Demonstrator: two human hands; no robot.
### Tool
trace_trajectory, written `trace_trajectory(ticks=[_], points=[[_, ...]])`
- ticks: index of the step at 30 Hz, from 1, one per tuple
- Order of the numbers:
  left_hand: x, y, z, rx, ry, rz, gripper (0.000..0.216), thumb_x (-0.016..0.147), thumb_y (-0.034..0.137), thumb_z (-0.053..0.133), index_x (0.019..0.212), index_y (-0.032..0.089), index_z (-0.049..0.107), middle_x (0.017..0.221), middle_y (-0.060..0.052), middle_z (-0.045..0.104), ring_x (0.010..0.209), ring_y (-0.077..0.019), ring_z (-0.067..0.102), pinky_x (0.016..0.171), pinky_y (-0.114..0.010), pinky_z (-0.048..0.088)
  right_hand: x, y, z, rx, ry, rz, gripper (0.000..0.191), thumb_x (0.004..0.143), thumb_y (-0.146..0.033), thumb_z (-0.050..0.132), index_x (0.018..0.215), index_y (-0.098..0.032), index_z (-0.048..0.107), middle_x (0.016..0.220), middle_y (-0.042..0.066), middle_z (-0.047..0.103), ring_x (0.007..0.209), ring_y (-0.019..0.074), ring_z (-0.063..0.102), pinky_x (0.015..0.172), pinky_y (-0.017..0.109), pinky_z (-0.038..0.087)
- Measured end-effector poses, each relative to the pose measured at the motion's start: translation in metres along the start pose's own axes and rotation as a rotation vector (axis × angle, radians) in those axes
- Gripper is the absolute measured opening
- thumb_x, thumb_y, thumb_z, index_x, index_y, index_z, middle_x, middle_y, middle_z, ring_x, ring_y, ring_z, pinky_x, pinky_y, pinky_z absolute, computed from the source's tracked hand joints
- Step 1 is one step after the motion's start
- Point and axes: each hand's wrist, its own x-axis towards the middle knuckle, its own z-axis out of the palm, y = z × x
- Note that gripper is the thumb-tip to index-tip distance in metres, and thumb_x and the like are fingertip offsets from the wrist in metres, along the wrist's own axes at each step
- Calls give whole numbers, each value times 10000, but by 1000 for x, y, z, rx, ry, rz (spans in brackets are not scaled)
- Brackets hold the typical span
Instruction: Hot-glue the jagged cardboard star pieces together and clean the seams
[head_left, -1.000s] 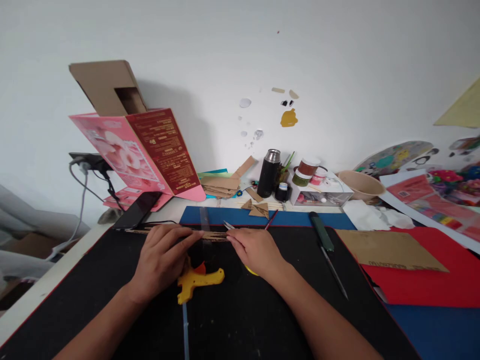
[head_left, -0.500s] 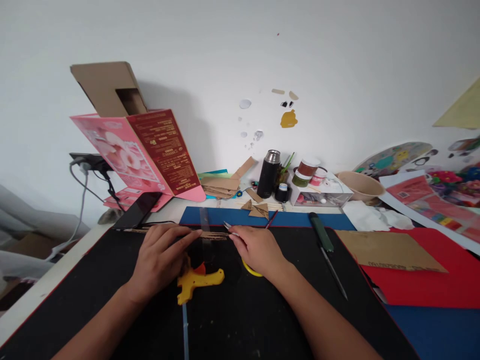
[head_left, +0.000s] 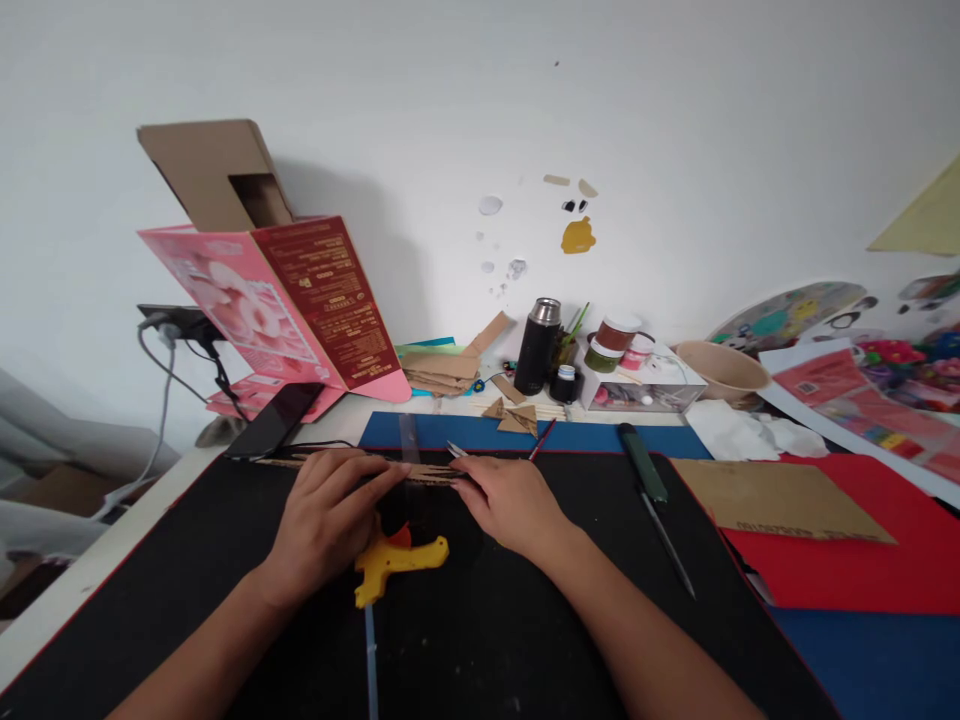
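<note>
My left hand (head_left: 330, 510) bends over a narrow cardboard strip (head_left: 435, 474), its fingers pressed down on it. At the strip's right end, my right hand (head_left: 514, 505) pinches it between thumb and fingers. A clear band (head_left: 408, 440), perhaps tape or a ruler, crosses the strip between both hands. Just beside my left hand lies a yellow glue gun (head_left: 405, 558) with a translucent glue stick (head_left: 371, 660) coming out of its back. Scissor blades (head_left: 455, 450) poke out beyond my right fingers; most of the scissors is hidden under that hand.
A green-handled knife-like tool (head_left: 643, 465) lies right of my hands, near cardboard (head_left: 780, 495) on red sheet (head_left: 892, 580). Behind stand a black flask (head_left: 538, 350), paint jars (head_left: 617, 335) and cardboard scraps (head_left: 517, 418). A phone (head_left: 277, 425) and pink box (head_left: 240, 300) are at left.
My right fingers have closed in on the strip's end and shifted slightly left and down. The yellow scissor handle is now almost wholly covered. My left hand has barely moved.
</note>
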Motion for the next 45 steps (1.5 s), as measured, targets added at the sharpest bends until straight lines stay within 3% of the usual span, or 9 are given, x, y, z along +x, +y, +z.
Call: trace_trajectory(ticks=[21, 29, 36, 40, 45], points=[[-3, -9, -2, 29, -8, -37, 406, 963, 51, 607, 1291, 267, 708, 1093, -54, 778, 1010, -243, 668, 921, -399, 501, -1, 10, 3, -25, 55, -23, 290, 1125, -272, 522, 1222, -218, 791, 1158, 93, 854, 998, 261, 815, 848, 338, 585], [0, -11, -8, 131, -43, -20, 411, 975, 81, 601, 1331, 263, 696, 1092, -58, 789, 1016, -256, 662, 915, -400, 473, 0, 7, 1, 217, 210, 63, 242, 1101, -291, 561, 1123, -233, 794, 1053, 53, 854, 923, 232, 797, 822, 313, 547], [4, -7, -12, 159, -58, 17, 365, 1007, 108, 583, 1329, 240, 692, 1087, -68, 780, 992, -257, 649, 871, -390, 447, 0, 1, 2, 425, 179, 99, 254, 1069, -398, 626, 1162, -235, 798, 746, -4, 747, 665, 179, 692, 653, 275, 481], [5, -3, -12, 137, -85, 49, 354, 1017, 125, 567, 1326, 229, 703, 1098, -71, 782, 944, -246, 633, 840, -389, 434, 1, -2, 7, 454, 172, 113, 242, 1049, -395, 668, 1175, -231, 794, 752, -4, 757, 657, 178, 693, 648, 273, 486], [5, 1, -11, 113, -106, 59, 384, 1008, 127, 560, 1351, 228, 701, 1120, -72, 787, 957, -246, 633, 845, -394, 432, 2, -4, 8, 443, 185, 98, 162, 1053, -320, 662, 1032, -262, 811, 936, 19, 840, 849, 211, 776, 772, 291, 536]])
